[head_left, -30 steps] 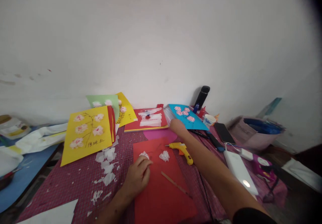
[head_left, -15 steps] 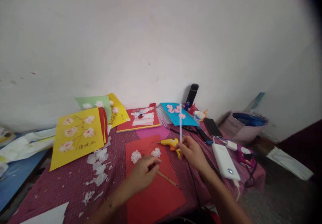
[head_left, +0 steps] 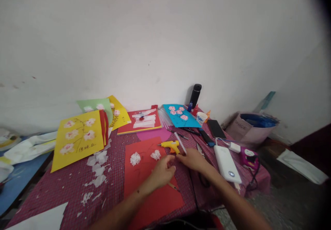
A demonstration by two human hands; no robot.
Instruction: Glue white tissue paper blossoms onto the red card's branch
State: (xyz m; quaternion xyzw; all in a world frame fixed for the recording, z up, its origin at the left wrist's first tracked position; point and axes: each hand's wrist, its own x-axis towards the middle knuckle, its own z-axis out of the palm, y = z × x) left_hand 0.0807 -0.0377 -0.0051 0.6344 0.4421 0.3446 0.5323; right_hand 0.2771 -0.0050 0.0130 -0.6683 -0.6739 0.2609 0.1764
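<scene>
My right hand (head_left: 192, 159) grips a translucent glue stick (head_left: 181, 142), which leans up and to the left from its fingers. Just beside it, my left hand (head_left: 163, 170) hovers over the red sheet (head_left: 152, 206), fingers curled and thumb apart, with nothing visible in them. Two white paper flowers, one on the left (head_left: 135, 158) and one on the right (head_left: 156, 154), lie on that sheet. A brown pencil-like stick (head_left: 173, 186) pokes out below my left hand. Beyond both hands rests a yellow glue gun (head_left: 170, 144), its nozzle pointing left.
Yellow flower card (head_left: 77, 137) and torn white paper (head_left: 99, 169) lie on the left. A blue card (head_left: 181, 115), paper cup (head_left: 201, 117) and black bottle (head_left: 196, 95) stand farther back. On the right are scissors (head_left: 204, 180), a phone (head_left: 216, 129) and white power bank (head_left: 227, 164).
My right hand has moved slightly left and down, and the glue stick has tipped from upright to slanted. My left hand has moved right, towards my right hand. The view has shifted a little.
</scene>
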